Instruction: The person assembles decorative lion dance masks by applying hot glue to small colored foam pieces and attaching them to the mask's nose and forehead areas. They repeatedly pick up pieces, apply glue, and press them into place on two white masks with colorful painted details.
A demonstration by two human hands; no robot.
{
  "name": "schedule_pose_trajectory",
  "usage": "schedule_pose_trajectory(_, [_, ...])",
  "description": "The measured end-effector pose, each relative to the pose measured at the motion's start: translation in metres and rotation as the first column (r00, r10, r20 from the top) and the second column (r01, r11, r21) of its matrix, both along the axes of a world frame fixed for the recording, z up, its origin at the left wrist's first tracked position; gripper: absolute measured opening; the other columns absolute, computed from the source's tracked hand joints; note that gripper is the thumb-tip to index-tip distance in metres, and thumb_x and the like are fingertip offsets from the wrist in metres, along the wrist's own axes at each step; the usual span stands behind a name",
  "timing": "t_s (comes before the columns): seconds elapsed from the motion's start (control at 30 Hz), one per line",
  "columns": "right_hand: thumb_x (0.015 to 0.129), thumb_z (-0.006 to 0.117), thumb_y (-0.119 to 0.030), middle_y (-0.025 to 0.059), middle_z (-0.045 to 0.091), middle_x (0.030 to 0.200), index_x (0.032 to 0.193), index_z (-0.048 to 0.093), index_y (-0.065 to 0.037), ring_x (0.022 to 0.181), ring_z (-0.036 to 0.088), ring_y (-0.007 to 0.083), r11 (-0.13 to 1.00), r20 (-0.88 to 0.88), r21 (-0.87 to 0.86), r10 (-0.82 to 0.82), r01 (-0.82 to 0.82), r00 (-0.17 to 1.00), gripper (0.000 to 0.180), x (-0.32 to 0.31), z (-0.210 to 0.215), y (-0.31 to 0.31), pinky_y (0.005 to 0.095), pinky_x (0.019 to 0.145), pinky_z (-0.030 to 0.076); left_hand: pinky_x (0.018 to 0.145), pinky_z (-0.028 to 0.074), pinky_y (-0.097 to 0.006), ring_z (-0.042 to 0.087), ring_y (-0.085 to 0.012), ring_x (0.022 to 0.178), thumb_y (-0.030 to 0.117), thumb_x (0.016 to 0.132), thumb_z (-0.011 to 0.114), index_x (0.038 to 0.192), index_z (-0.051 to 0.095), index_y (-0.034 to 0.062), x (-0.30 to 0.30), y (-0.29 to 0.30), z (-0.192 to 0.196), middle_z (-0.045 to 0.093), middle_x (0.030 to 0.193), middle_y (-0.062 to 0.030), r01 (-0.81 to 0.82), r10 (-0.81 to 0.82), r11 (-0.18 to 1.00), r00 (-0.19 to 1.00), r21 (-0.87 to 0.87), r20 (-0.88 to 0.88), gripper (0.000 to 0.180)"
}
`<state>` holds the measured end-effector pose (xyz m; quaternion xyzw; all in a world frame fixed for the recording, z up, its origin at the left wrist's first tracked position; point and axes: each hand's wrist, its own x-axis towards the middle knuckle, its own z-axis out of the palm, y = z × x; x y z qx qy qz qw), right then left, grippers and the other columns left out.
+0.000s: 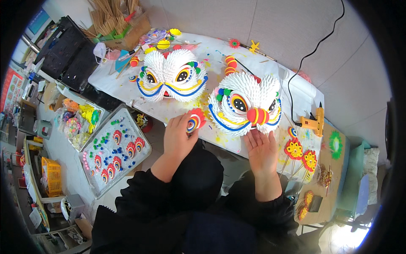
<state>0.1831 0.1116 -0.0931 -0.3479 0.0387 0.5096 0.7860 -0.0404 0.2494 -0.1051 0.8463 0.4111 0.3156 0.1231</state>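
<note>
My left hand (175,137) pinches a red scalloped foam piece (195,121) with blue, white and yellow curved bands, held just off the table's front edge. My right hand (262,151) is palm up with its fingers stretched out, the fingertips at the lower edge of the right lion dance head (224,110). That head is white and feathery, with big black-and-yellow eyes, a red and yellow striped nose and blue trim. Left of it sits a similar lion head (169,61), whose face shows no striped nose. Whether my right fingers bear the head's weight cannot be seen.
A metal tray (146,154) at the left holds more banded pieces and small blue, green and pink balls. An orange glue gun (315,122) stands at the table's right end, its black cord (299,67) trailing up. Yellow flower pieces on sticks (293,149) lie near my right hand.
</note>
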Motion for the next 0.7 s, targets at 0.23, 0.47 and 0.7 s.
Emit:
schedule_pose_trajectory(0.23, [0.099,0.052,-0.04,0.0166,0.05,0.125,0.128,0.042,0.006,0.125,0.046,0.0317,1.0,0.001,0.012,0.004,-0.004,1.0,0.055,-0.022,0.004,0.012,0.046,0.114,0.033,0.091,0.044,-0.046,0.056,-0.0366,0.109,0.02,0.076,0.075,0.125,0.058,0.0045,-0.018,0.006,0.005,0.054,0.132,-0.0172,-0.121,0.134,0.983,0.988,0.14,-0.082,0.054])
schedule_pose_trajectory(0.47, [0.101,0.05,-0.037,0.017,0.049,0.136,0.135,0.04,-0.001,0.129,0.046,0.0309,0.991,0.067,-0.021,0.136,-0.135,0.988,0.051,-0.057,0.008,0.013,0.0429,0.112,0.034,0.098,0.04,-0.045,0.053,-0.0346,0.115,0.014,0.075,0.075,0.117,0.062,0.0054,-0.013,-0.016,0.019,0.057,0.13,-0.012,0.072,-0.084,0.983,0.994,0.171,0.065,0.044])
schedule_pose_trajectory(0.7, [0.099,0.057,-0.027,0.0145,0.061,0.124,0.138,0.042,-0.004,0.112,0.059,0.0229,0.971,0.357,-0.093,0.238,-0.219,0.903,0.048,-0.042,0.01,-0.042,0.0361,0.098,0.044,0.092,0.045,-0.044,0.058,-0.0334,0.103,0.009,0.075,0.074,0.108,0.064,0.0037,0.012,-0.03,0.04,0.065,0.107,-0.0113,0.188,-0.22,0.951,0.969,0.247,0.108,0.035])
